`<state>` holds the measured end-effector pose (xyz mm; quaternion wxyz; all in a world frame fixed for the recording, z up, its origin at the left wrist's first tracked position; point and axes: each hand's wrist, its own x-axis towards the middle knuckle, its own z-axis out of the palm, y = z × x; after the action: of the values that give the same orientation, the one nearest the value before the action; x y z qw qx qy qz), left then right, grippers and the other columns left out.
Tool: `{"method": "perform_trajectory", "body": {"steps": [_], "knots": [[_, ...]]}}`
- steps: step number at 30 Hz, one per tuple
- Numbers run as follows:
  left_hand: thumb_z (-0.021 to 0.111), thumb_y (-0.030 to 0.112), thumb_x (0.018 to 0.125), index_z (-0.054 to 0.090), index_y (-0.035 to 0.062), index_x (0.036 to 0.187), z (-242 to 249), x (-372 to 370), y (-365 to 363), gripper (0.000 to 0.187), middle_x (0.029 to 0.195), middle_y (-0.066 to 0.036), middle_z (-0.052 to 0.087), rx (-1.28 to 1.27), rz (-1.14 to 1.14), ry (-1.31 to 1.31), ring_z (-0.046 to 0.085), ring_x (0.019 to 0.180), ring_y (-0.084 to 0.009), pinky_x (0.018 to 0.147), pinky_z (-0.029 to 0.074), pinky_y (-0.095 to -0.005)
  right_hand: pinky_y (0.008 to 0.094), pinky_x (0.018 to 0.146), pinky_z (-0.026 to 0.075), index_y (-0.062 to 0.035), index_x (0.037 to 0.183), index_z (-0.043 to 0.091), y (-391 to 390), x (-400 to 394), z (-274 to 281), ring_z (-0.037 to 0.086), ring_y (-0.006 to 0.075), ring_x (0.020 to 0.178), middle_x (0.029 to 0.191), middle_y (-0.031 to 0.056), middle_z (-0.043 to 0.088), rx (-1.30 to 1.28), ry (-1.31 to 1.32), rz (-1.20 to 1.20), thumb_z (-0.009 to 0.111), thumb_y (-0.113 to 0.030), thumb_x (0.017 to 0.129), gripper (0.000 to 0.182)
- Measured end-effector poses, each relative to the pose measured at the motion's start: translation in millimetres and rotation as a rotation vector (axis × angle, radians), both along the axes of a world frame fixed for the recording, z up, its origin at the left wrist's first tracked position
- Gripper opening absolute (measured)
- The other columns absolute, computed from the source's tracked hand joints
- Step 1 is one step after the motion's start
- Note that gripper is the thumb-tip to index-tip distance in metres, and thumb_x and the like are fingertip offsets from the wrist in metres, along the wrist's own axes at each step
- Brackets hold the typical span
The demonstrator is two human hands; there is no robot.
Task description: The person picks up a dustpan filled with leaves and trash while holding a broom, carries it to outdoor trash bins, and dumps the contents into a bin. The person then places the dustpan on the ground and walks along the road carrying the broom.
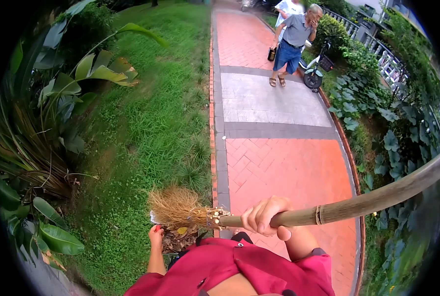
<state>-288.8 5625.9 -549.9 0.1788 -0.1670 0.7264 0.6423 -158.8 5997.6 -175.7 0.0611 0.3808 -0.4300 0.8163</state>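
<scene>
My right hand [267,215] is wrapped round the thick bamboo handle [363,206] of a broom, close to where the bristles are tied on. The straw-coloured bristles [178,207] point left, over the grass beside the path. Below them my left hand [156,235] is closed on a small red thing [157,228], whose full shape is hidden. Dry brown leaves with one yellow leaf [182,230] lie just right of my left hand, under the bristles; what holds them is mostly covered.
A red brick path [289,167] with a low brick edge runs ahead. One person in a grey shirt [297,32] walks on it, another in white [290,9] behind. A scooter [312,74] stands at the right edge. Large-leaved plants [52,148] grow at left.
</scene>
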Motion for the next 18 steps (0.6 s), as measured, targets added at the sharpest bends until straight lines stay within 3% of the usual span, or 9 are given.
{"method": "perform_trajectory", "body": {"steps": [2,5,9,11,18], "knots": [[0.053,-0.001,0.069,0.059,0.0052,0.084,13,-10,16,0.018,0.061,0.003,0.048,-0.044,0.021,-0.004,0.043,0.048,-0.0070,0.043,0.036,-0.0198,0.0311,0.058,0.034,0.0003,0.097,0.052,24,-22,-3,0.035,0.0114,0.050,0.049,-0.0038,0.039,0.001,-0.009,0.042,0.061,-0.030,0.082,0.035],[0.051,-0.001,0.067,0.061,0.0029,0.081,-8,-36,33,0.017,0.061,0.003,0.049,-0.093,0.069,0.080,0.043,0.047,-0.0071,0.040,0.034,-0.0212,0.0297,0.057,0.034,0.0011,0.097,0.050,67,-63,-13,0.034,0.0107,0.049,0.050,-0.0033,0.040,-0.008,0.002,0.099,0.062,-0.031,0.081,0.038],[0.047,-0.007,0.066,0.057,0.0023,0.074,22,-59,92,0.016,0.058,0.002,0.047,-0.120,0.163,0.126,0.039,0.043,-0.0074,0.039,0.028,-0.0214,0.0249,0.052,0.036,0.0033,0.097,0.048,142,-120,-19,0.039,0.0101,0.051,0.053,-0.0020,0.042,0.010,0.041,0.189,0.062,-0.031,0.080,0.041],[0.046,-0.006,0.067,0.055,0.0035,0.074,30,-71,128,0.015,0.058,0.002,0.046,-0.142,0.322,0.122,0.039,0.044,-0.0068,0.039,0.027,-0.0214,0.0250,0.052,0.036,0.0025,0.096,0.048,182,-150,-20,0.040,0.0103,0.052,0.055,-0.0015,0.043,0.008,0.023,0.221,0.063,-0.031,0.080,0.040],[0.049,-0.001,0.069,0.054,0.0052,0.076,62,-120,236,0.011,0.058,0.003,0.045,-0.170,0.505,0.167,0.037,0.044,-0.0057,0.038,0.025,-0.0197,0.0239,0.050,0.034,0.0015,0.097,0.047,306,-249,5,0.039,0.0084,0.052,0.054,-0.0023,0.042,-0.052,0.091,0.345,0.061,-0.031,0.082,0.039]]}}
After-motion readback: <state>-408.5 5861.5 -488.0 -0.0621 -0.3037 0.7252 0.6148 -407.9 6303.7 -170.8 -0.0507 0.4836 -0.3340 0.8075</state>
